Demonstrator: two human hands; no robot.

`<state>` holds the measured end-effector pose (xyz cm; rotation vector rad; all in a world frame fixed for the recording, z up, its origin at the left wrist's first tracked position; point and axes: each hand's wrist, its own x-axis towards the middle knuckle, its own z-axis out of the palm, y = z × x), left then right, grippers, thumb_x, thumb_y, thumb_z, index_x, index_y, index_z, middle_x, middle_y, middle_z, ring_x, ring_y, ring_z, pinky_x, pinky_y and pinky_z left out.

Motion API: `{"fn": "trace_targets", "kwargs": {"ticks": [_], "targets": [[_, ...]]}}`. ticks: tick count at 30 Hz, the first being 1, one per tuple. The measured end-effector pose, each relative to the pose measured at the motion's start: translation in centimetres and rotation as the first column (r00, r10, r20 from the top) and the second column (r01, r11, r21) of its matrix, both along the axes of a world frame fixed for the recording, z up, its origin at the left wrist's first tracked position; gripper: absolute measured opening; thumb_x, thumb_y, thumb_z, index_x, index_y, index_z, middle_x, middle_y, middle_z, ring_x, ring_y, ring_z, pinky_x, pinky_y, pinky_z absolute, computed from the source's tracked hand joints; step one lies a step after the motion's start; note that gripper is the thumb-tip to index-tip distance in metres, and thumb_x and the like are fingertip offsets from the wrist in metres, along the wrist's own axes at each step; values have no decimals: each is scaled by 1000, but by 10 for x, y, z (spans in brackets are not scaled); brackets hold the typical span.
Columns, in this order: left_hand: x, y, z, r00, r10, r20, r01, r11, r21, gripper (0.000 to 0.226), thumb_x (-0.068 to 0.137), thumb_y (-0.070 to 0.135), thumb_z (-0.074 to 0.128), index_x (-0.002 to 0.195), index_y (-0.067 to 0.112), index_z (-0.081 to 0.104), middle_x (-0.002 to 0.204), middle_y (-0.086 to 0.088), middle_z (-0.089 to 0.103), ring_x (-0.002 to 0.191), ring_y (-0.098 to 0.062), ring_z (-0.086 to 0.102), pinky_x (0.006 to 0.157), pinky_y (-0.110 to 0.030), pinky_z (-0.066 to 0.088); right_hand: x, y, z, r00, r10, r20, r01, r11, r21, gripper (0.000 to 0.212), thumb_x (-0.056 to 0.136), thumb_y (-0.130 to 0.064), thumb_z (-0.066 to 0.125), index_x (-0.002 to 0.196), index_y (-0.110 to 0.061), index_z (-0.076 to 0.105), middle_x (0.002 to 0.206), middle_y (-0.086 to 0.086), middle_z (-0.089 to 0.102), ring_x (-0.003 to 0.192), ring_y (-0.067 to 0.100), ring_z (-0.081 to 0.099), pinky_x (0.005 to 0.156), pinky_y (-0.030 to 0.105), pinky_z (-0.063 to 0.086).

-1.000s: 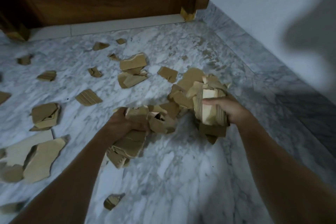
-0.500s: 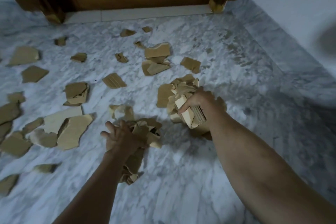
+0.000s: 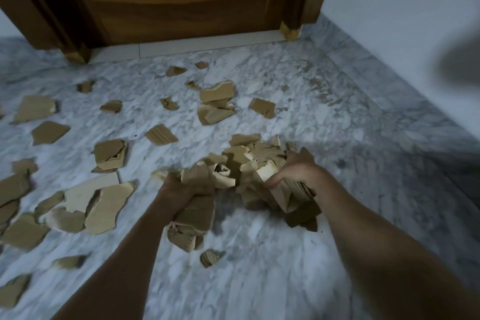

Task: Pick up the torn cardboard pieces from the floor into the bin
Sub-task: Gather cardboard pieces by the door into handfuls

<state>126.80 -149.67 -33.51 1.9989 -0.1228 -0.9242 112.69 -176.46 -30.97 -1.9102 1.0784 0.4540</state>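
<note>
Torn brown cardboard pieces lie scattered over the marble floor (image 3: 298, 101). My left hand (image 3: 179, 189) grips a bunch of pieces (image 3: 194, 218) that hangs below its fist. My right hand (image 3: 298, 176) grips a thicker stack of pieces (image 3: 291, 197), thumb across the front. Between and behind both hands a heap of crumpled pieces (image 3: 249, 156) is pressed together. A small scrap (image 3: 209, 258) lies on the floor just below my left hand. No bin is in view.
More cardboard pieces (image 3: 104, 200) cover the floor at the left, and others (image 3: 217, 101) lie farther back. A wooden door (image 3: 176, 0) and its frame close the far side. A white wall (image 3: 405, 28) with a marble skirting runs along the right.
Both hands have come together again around the heap. My left hand, spread over the pieces half a second ago, now grips a bunch. The view tilted up toward the door.
</note>
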Motion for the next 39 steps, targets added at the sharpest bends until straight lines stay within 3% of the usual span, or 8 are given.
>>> {"fn": "trace_targets", "kwargs": {"ticks": [4,9,14,21,27,32,36,39], "targets": [[11,-25,36,990,-116,-77,97,970,-222,44,67,23,91,107,9,75,95,-14,78,86,-34,75,71,-36,57,-25,-33,14,999,31,23,-31,999,9,98,48,-28,98,136,-21,55,124,-1,64,112,23,60,98,38,51],[-1,-71,50,935,-295,-199,234,931,-279,15,81,18,78,95,13,77,83,-7,77,69,-23,74,60,-28,56,-34,-43,22,992,35,117,-42,997,57,87,45,-26,98,125,-32,64,113,-7,70,106,18,65,92,39,56],[-15,-96,38,898,-369,-241,301,913,-275,40,75,20,84,114,15,74,105,-13,77,95,-33,74,83,-43,60,-26,-40,13,983,53,174,-75,990,117,91,37,-28,97,123,-31,66,106,-6,76,98,18,71,91,42,58],[-7,-94,13,966,-239,-96,211,949,-234,38,70,18,88,106,15,77,95,-11,79,87,-31,76,76,-41,62,-43,-70,4,984,-68,167,45,989,137,102,36,-31,100,130,-27,60,118,-8,70,110,18,64,99,40,52],[12,-74,7,957,-229,-179,209,970,-123,35,73,21,87,105,14,75,97,-15,78,78,-28,76,67,-36,61,-76,-103,20,940,-239,244,196,963,186,54,68,-3,88,112,-24,64,113,-4,69,107,17,63,80,28,49],[-4,-107,-14,907,-419,-31,419,897,140,112,59,45,95,150,21,34,144,-4,51,122,-29,58,92,-41,52,-48,-91,-24,992,-98,80,91,992,86,142,21,-48,101,145,-20,38,135,1,57,119,25,59,98,45,54],[-17,-128,-12,908,-403,114,341,869,359,114,42,59,88,140,19,45,128,-6,56,113,-30,58,89,-43,55,-21,-69,-32,993,-28,-111,15,993,-116,145,38,-53,97,155,-19,17,155,13,30,139,37,36,109,55,41],[-23,-134,-13,874,-446,192,325,831,452,105,57,52,91,143,17,41,131,-8,35,124,-34,44,88,-43,48,-11,-57,-32,978,3,-207,-56,966,-252,144,44,-55,94,156,-22,9,159,16,10,146,43,13,111,67,27]]}}
